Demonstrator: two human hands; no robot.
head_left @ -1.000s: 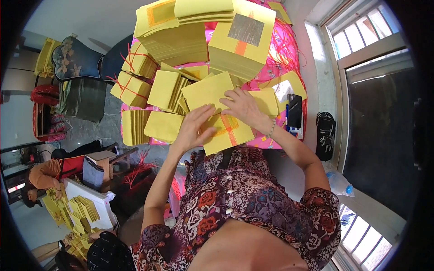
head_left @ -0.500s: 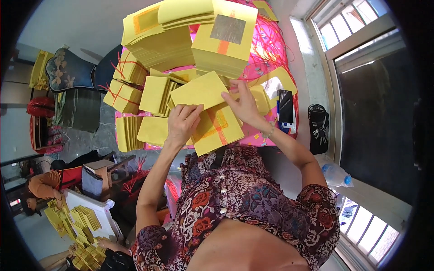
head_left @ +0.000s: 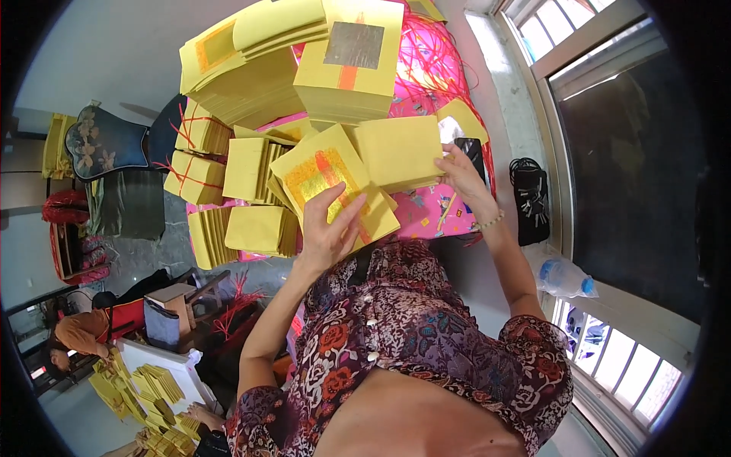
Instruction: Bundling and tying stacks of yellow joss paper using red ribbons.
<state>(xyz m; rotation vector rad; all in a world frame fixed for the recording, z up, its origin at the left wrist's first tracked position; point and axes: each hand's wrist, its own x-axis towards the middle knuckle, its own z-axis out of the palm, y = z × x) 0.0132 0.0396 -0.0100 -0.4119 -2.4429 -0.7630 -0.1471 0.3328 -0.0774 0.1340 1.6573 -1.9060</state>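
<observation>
My left hand [head_left: 329, 232] lies with its fingers apart on a yellow paper sheet [head_left: 304, 171] that has a gold foil patch and orange marks. The sheet tops a small stack of paper slanting toward my lap. To its right is a pile of folded yellow paper [head_left: 400, 148]. My right hand [head_left: 463, 179] grips the pile's right edge, thumb and fingers at its corner. Left of the sheet, folded yellow bundles [head_left: 263, 228] lean side by side. A tall stack with a silver foil square [head_left: 352, 46] rises behind.
A pink patterned cloth [head_left: 422, 209] covers the table. Red cords [head_left: 438, 46] lie tangled at the far right, near a dark phone [head_left: 470, 156]. Two bundles tied with red string [head_left: 194, 175] stand left. At lower left, a person [head_left: 84, 331] sits by a white table with yellow paper.
The folded sheet under both hands has left the front stack, exposing a foil-patched sheet. My right hand has moved right to the folded pile; my left hand has spread onto the exposed sheet.
</observation>
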